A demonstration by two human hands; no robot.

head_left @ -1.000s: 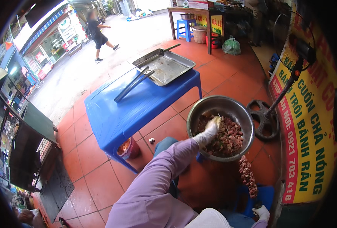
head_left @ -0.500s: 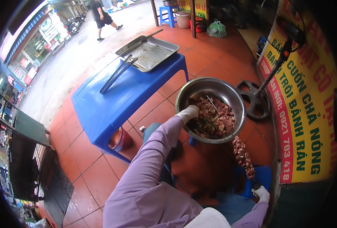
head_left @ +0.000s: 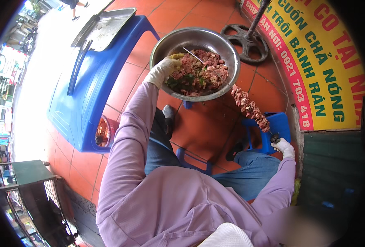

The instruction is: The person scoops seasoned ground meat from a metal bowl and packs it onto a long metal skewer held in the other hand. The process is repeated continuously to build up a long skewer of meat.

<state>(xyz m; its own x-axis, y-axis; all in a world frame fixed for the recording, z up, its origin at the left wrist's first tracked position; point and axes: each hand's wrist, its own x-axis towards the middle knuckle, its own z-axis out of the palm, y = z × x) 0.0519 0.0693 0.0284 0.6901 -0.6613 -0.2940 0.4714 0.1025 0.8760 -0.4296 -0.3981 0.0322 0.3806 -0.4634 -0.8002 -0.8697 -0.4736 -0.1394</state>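
Meat skewer [head_left: 250,108], packed with raw pieces, slants from the gloved right hand [head_left: 284,147], which grips its dark handle [head_left: 275,138], up to the lower-right rim of the steel bowl [head_left: 231,53]. Gloved left hand [head_left: 162,71] reaches into the raw meat [head_left: 209,74], fingers bent, though whether they pinch a piece cannot be told; threading seems in hand, and the next move likely calls for lining a piece up with the point
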